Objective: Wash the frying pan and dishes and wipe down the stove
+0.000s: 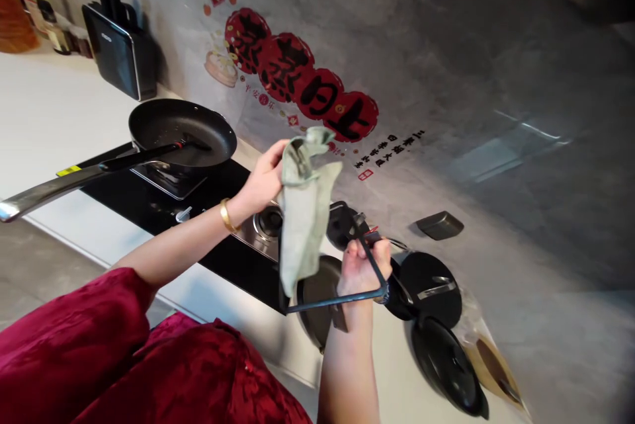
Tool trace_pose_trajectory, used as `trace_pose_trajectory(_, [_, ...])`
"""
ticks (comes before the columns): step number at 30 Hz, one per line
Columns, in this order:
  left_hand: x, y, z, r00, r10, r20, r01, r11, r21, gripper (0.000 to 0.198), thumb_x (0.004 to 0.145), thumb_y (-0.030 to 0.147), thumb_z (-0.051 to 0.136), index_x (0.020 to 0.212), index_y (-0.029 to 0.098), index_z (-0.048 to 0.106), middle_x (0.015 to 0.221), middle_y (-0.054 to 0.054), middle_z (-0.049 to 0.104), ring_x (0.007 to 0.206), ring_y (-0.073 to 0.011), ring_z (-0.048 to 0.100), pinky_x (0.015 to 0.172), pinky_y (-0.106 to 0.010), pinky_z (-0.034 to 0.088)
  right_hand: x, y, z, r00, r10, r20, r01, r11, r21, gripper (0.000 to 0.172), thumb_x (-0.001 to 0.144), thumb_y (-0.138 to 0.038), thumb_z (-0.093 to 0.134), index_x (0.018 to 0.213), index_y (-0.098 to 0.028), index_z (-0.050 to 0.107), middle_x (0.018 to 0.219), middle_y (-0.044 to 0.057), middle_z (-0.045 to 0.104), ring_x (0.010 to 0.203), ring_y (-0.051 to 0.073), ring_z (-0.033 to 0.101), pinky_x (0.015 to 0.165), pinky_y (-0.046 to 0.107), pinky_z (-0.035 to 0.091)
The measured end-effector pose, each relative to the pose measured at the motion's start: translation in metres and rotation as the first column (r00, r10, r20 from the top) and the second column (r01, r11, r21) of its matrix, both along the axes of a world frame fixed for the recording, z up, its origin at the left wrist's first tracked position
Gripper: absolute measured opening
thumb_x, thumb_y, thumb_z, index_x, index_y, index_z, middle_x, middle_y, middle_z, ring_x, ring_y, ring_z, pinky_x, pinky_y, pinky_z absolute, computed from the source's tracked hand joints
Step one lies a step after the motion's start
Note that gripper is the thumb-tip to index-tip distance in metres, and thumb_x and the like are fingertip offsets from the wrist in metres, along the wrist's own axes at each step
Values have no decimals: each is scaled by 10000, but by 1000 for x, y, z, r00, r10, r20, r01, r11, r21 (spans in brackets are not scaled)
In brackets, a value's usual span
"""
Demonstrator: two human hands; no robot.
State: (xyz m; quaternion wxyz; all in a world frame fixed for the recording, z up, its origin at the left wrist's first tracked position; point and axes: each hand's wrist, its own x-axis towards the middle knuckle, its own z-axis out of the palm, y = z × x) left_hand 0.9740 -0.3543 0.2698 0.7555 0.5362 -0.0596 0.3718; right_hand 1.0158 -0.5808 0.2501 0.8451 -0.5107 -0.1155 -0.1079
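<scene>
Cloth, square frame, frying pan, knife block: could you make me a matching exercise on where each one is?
1. Cloth
2. Square frame
3. Frying pan
4. Knife block

A. On the stove
B. Held in the right hand
C. On the white counter
D. Held in the left hand

Pairs: 1-D, 2-B, 3-A, 4-C.

At your twelve o'clock, you read black "蒸蒸日上" on overlapping red round discs [301, 73] on the mottled grey wall [446, 80].
</scene>
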Motion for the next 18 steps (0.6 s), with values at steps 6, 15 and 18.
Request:
trace_pose_trajectory(6, [-7,-34,-93,965,63,-256,96,821,563,233,865,255,475,966,149,656,832,-38,540,793,-147,521,781,-281,428,7,6,30,993,-87,76,83,995,56,295,787,-303,584,616,-214,362,546,-87,309,413,55,262,375,180,312])
trace_pose_trajectory(15, [-74,-95,-80,847,-318,-426,484,793,370,284,896,312,420,734,136,573,673,5,491,637,-104,447,595,-216,365,32,-5,7,962,-242,129,244,970,-4,251,815,-339,531,653,-232,372,528,-87,312,403,73,271,357,204,245])
trace_pose_trajectory(18, [-72,-89,-51,788,-460,-409,554,820,143,298,900,363,413,853,126,589,678,7,503,596,-87,447,546,-190,363,32,-6,-1,978,-198,71,205,973,-104,270,825,-395,491,669,-237,338,533,-94,307,407,64,268,373,193,272])
